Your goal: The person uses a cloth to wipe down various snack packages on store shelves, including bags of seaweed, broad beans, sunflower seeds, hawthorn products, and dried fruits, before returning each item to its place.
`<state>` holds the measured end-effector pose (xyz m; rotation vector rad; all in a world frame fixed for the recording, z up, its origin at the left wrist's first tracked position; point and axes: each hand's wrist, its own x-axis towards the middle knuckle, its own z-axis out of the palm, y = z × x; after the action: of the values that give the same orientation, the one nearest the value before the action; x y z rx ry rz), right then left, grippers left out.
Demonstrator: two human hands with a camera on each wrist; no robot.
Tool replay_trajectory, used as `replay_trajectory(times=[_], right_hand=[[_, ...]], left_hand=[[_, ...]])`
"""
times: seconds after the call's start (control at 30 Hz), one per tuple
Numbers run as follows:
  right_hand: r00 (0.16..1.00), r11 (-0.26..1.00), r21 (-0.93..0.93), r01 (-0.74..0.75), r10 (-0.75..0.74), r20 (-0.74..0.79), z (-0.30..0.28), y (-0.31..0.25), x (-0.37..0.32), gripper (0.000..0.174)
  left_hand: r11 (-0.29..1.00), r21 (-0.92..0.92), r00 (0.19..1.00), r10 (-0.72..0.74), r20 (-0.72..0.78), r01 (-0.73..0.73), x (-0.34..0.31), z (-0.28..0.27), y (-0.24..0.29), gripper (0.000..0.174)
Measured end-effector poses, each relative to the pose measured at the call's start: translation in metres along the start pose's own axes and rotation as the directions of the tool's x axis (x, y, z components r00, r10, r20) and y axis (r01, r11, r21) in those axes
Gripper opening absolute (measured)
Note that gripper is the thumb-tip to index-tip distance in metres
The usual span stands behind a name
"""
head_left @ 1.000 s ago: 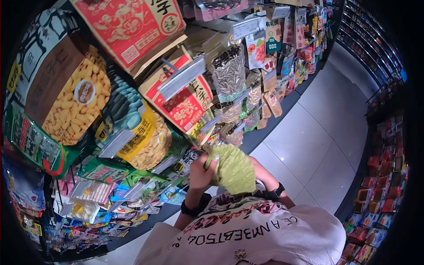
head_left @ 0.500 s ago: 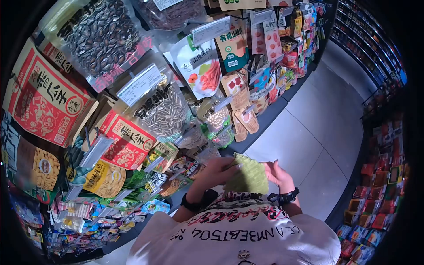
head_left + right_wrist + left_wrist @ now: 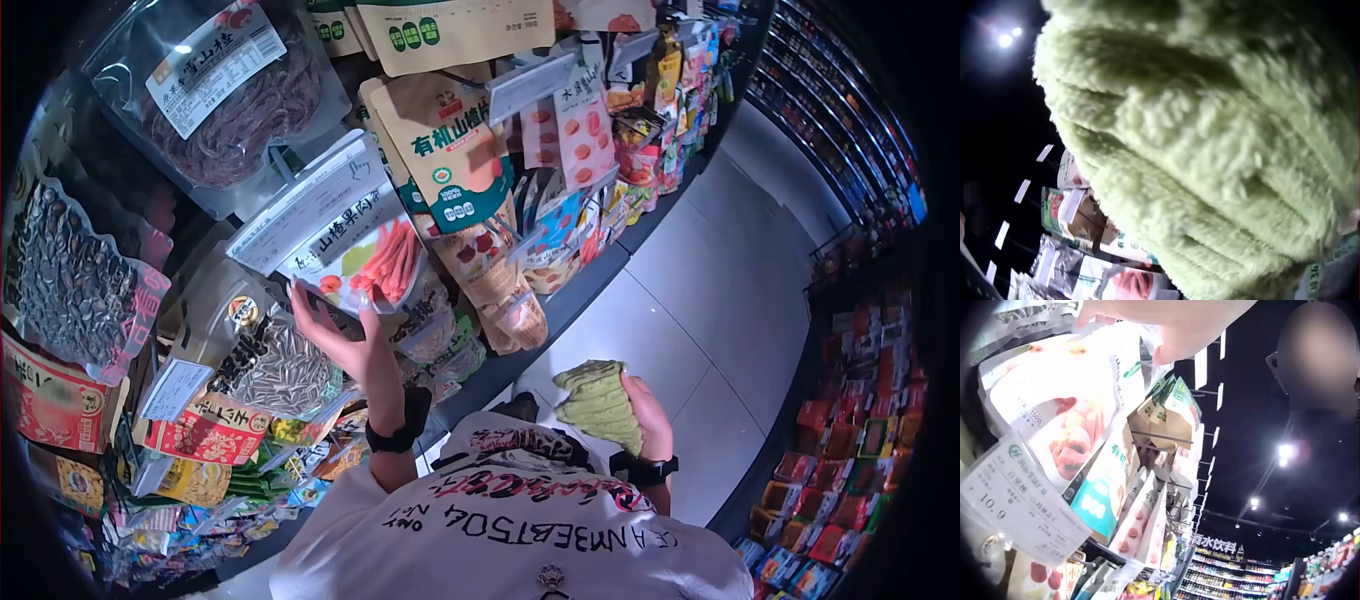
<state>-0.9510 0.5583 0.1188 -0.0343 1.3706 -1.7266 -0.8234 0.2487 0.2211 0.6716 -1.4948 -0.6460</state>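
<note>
Green cloth (image 3: 600, 405) lies gripped in right fingers (image 3: 637, 389); spread left fingers (image 3: 313, 320) touch a packet (image 3: 372, 256).

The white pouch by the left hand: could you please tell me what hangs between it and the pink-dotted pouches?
A tan-and-green pouch hangs between the white pouch and the pink-dotted pouches, as the head view shows.

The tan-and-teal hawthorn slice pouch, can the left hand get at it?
Probably yes: the left hand is at the white hawthorn pouch beside it, and the hawthorn slice pouch shows most of its front, with a price tag at one edge.
</note>
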Motion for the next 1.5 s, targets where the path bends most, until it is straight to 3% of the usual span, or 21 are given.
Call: replay_trajectory(times=[0.03,0.1,0.17,0.23,0.3,0.33,0.37,0.4,0.43,0.5,0.53,0.67,0.73,0.77,1.0,1.07,1.17,1.3,1.37,1.43,1.5], right_hand=[[0.999,0.999,-0.02,-0.026,0.027,0.024,-0.01,-0.008,0.012,0.039],[0.994,0.985,0.144,0.097,-0.103,0.033,-0.023,-0.026,0.038,0.039],[0.996,0.991,0.123,0.059,-0.066,0.058,-0.027,-0.044,0.065,0.038],[0.989,0.996,0.007,0.09,-0.09,0.121,-0.037,-0.051,0.097,0.038],[0.981,0.999,-0.009,0.044,-0.042,0.19,-0.028,-0.062,0.117,0.038],[0.97,0.999,0.016,0.028,-0.031,0.241,-0.015,-0.072,0.119,0.038],[0.957,0.999,0.042,0.016,-0.027,0.289,-0.004,-0.082,0.121,0.038],[0.84,0.85,-0.3,0.433,-0.26,0.476,0.003,-0.091,0.122,0.038],[0.827,0.847,-0.305,0.436,-0.243,0.507,0.003,-0.094,0.135,0.038],[0.886,0.977,-0.201,0.072,0.03,0.462,0.001,-0.097,0.162,0.037],[0.863,0.978,-0.207,0.017,0.091,0.497,0.003,-0.105,0.169,0.032],[0.841,0.951,-0.307,0.043,0.131,0.525,-0.005,-0.121,0.208,0.027],[0.693,0.92,-0.358,0.159,0.154,0.704,-0.001,-0.141,0.219,0.024],[0.675,0.916,-0.366,0.167,0.164,0.719,0.002,-0.149,0.223,0.024],[0.57,0.894,-0.446,0.054,0.339,0.748,0.016,-0.17,0.244,0.026],[0.602,0.893,-0.449,-0.03,0.374,0.706,0.025,-0.171,0.243,0.028],[0.586,0.88,-0.474,-0.033,0.401,0.704,0.031,-0.172,0.243,0.03],[0.531,0.837,-0.547,-0.01,0.468,0.706,0.041,-0.165,0.249,0.032],[0.623,0.773,-0.633,-0.045,0.517,0.587,0.047,-0.164,0.249,0.034],[0.615,0.817,-0.575,-0.05,0.479,0.627,0.052,-0.157,0.251,0.035],[0.614,0.853,-0.518,-0.063,0.442,0.654,0.058,-0.151,0.247,0.037]], left_hand=[[0.999,-0.035,1.0,-0.022,-0.006,0.022,0.001,0.006,-0.005,0.062],[0.993,-0.101,0.993,-0.077,-0.091,0.067,0.002,0.016,-0.01,0.058],[0.992,-0.068,0.981,-0.119,-0.153,0.11,0.003,0.014,-0.02,0.056],[0.992,0.109,0.977,-0.04,-0.209,0.064,0.006,0.019,-0.022,0.056],[0.994,0.019,0.965,-0.103,-0.242,0.111,0.007,0.024,-0.036,0.06],[0.989,-0.115,0.974,-0.118,-0.196,0.097,0.007,0.024,-0.045,0.062],[0.973,-0.198,0.967,-0.158,-0.202,0.118,0.005,0.025,-0.05,0.054],[0.957,-0.153,0.946,-0.272,-0.175,0.247,0.002,0.019,-0.056,0.046],[0.921,-0.111,0.909,-0.388,-0.156,0.374,0.0,0.015,-0.056,0.039],[0.91,-0.193,0.913,-0.392,-0.112,0.367,-0.007,0.017,-0.05,0.027],[0.911,-0.21,0.923,-0.376,-0.076,0.354,-0.011,0.018,-0.05,0.026],[0.866,-0.09,0.87,-0.489,0.059,0.492,-0.025,0.032,-0.053,0.041],[0.889,-0.041,0.888,-0.451,0.087,0.456,-0.018,0.038,-0.047,0.038],[0.898,-0.021,0.894,-0.436,0.101,0.44,-0.013,0.04,-0.042,0.037],[0.894,0.023,0.892,-0.445,-0.075,0.448,-0.017,0.058,-0.017,0.03],[0.888,0.007,0.883,-0.456,-0.108,0.46,-0.024,0.062,-0.001,0.03],[0.892,-0.178,0.889,-0.439,-0.131,0.415,-0.036,0.062,0.016,0.032],[0.875,-0.285,0.891,-0.437,-0.121,0.391,-0.054,0.048,0.036,0.038],[0.874,-0.315,0.899,-0.422,-0.117,0.37,-0.066,0.041,0.04,0.041],[0.792,-0.487,0.874,-0.474,-0.108,0.37,-0.074,0.035,0.048,0.045],[0.8,-0.469,0.867,-0.481,-0.13,0.373,-0.073,0.033,0.056,0.042]])
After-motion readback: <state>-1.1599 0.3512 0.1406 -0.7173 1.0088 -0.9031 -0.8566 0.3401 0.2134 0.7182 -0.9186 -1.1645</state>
